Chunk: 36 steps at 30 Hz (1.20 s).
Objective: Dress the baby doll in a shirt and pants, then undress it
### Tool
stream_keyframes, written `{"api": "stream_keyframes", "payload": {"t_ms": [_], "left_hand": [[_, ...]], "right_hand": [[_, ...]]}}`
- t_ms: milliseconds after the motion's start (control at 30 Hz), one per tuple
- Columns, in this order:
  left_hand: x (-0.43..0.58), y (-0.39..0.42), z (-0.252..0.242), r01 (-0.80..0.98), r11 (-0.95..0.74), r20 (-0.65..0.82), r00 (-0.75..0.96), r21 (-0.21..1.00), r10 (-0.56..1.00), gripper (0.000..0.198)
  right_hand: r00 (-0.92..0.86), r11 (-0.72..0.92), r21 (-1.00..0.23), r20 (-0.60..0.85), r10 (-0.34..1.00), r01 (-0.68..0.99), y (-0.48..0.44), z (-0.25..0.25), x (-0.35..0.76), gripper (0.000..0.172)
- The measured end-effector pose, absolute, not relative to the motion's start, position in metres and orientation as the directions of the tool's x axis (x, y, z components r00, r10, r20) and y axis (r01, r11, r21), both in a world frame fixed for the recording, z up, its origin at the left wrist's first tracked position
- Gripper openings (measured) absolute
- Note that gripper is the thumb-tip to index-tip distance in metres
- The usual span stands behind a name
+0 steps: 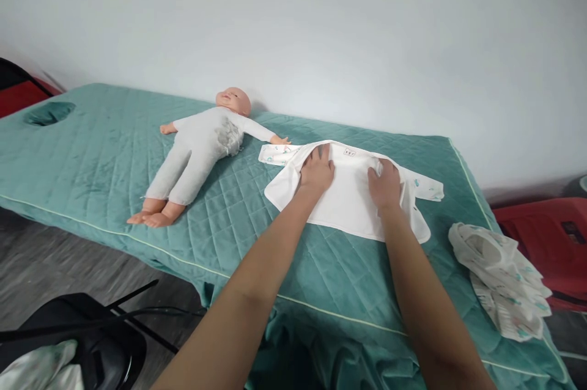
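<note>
A white baby shirt [346, 194] lies spread open on the green quilted bed cover, its inside facing up and its printed sleeves out to both sides. My left hand [317, 169] rests on the shirt's left part near the collar, fingers spread. On the right, my right hand [385, 183] is closed with its fingers curled on the shirt's front panel; the fingertips are partly hidden. A baby doll [202, 139] in a white cloth body lies on its back to the left, one of its hands close to the shirt's left sleeve.
A folded pile of printed baby clothes [502, 280] sits at the bed's right edge. The green bed cover [92, 158] has a hole at far left. A white wall [293, 41] runs behind. A black chair [77, 329] stands at front left, a red case [545, 243] at right.
</note>
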State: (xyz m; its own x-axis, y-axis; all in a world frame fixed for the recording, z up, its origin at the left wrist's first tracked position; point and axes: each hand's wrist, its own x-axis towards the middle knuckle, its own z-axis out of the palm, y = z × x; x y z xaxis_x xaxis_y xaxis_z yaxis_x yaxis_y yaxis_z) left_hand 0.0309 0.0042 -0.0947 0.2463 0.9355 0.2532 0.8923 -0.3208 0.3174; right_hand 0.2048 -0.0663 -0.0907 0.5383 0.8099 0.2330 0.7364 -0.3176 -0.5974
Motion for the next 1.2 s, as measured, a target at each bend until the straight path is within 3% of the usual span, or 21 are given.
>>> {"api": "stream_keyframes", "payload": {"t_ms": [567,767,1200], "left_hand": [[0.031,0.003,-0.094,0.917,-0.302,0.254,0.237,0.26,0.938,0.038],[0.03,0.004,-0.093,0.905,-0.367,0.24,0.315,0.216,0.918,0.033],[0.027,0.004,-0.097,0.712,-0.67,0.296,0.607,0.211,0.738,0.042]], "right_hand": [[0.451,-0.205,-0.59,0.305,0.839,0.781,-0.065,-0.102,0.203,0.035],[0.317,-0.076,-0.559,0.348,0.882,0.826,-0.064,-0.106,0.203,0.03],[-0.095,0.202,-0.347,0.302,0.949,0.916,-0.066,-0.104,0.187,0.045]]}}
